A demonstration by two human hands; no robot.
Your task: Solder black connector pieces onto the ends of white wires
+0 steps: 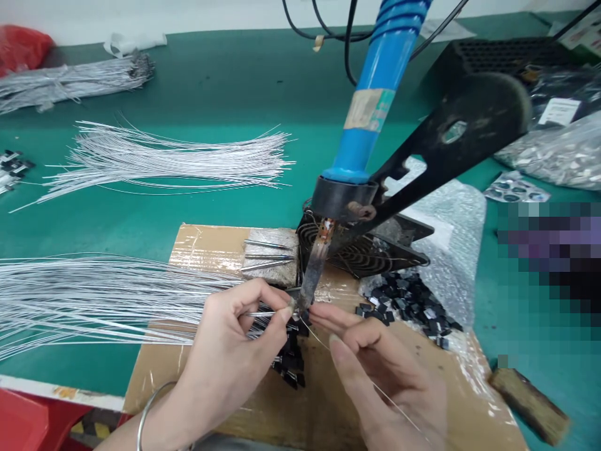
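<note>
Left hand [239,344]: fingertips closed on a white wire [263,314], its end at the tip of the soldering iron [313,275]. Right hand [387,369]: thin solder wire [315,335] held between thumb and fingers, leading to the same tip. Judged step: soldering at the wire end, which calls for steady contact. Black connector pieces [290,363] lie between the hands; a wire bundle [107,294] extends left of the left hand. Bag label [559,111], beyond the right hand: illegible. No brand readable.
</note>
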